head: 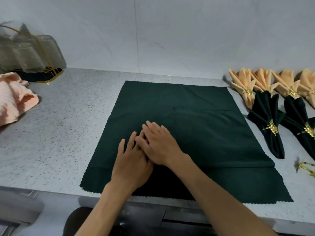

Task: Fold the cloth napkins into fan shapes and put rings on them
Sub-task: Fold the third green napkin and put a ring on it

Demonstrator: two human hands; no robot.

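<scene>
A dark green cloth napkin (196,120) lies spread flat on the speckled countertop (68,133), with another dark layer showing under its near edge. My left hand (131,164) and my right hand (160,143) rest flat on the napkin's middle-left part, fingers straight, the right fingers overlapping the left. At the right lie two folded green fan napkins (267,120) with gold leaf rings (271,127), and behind them several peach fan napkins (245,87) with rings. A loose gold ring (305,166) lies at the right edge.
A pink ribbed cloth (13,101) lies crumpled at the left. Behind it stand upturned glasses (29,53) in a gold wire holder. A pale wall (153,31) rises at the back. The counter's front edge runs just below the napkin.
</scene>
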